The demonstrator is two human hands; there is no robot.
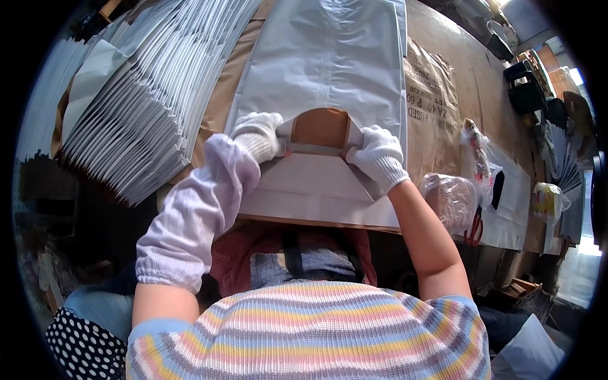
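Observation:
A large white paper sack (316,69) lies flat on the table in front of me, its near end folded into a flap. Above that flap the sack's mouth gapes, and its brown inner layer (321,128) shows. My left hand (258,136), in a white knit glove and a pale sleeve cover, pinches the left corner of the opening. At the right corner my right hand (378,154), in a fingertip-less white glove, grips the same edge. Both thumbs are tucked at the fold.
A thick stack of folded white sacks (158,95) leans at the left. Brown printed paper (430,95) covers the table to the right. A clear plastic-wrapped packet (448,199), red-handled scissors (474,229) and a bagged yellow item (548,201) lie near the right edge.

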